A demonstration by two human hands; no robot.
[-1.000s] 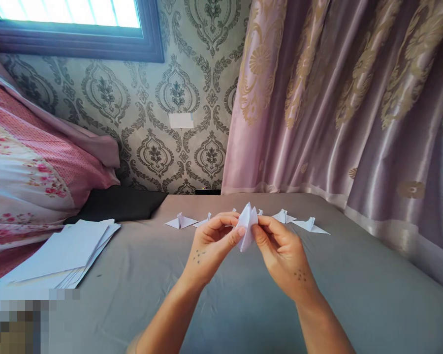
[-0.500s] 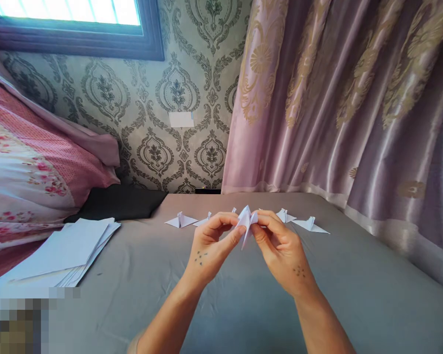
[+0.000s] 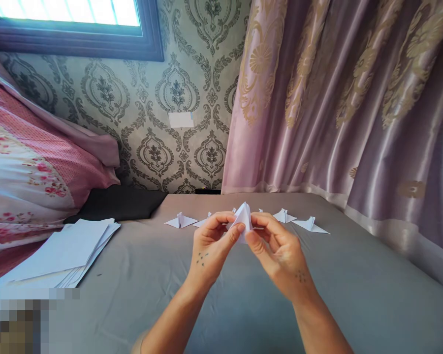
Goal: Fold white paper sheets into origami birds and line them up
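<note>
Between my two hands, above the grey sheet, is a piece of folded white paper with its point up. My left hand pinches its left side between thumb and fingers. On the other side my right hand is closed at the paper's right edge, thumb low and fingers curled behind; part of the fold is hidden by the fingers. Behind the hands several folded paper birds stand in a row, among them a left one, one right of the hands and one at the far right.
A stack of white paper sheets lies at the left on the grey sheet. Behind it is a black flat item. Pink floral fabric hangs at the left, a purple curtain at the right.
The folded paper has turned so that a broader face shows. My right thumb has shifted lower and left along it, while my left hand keeps its pinch.
</note>
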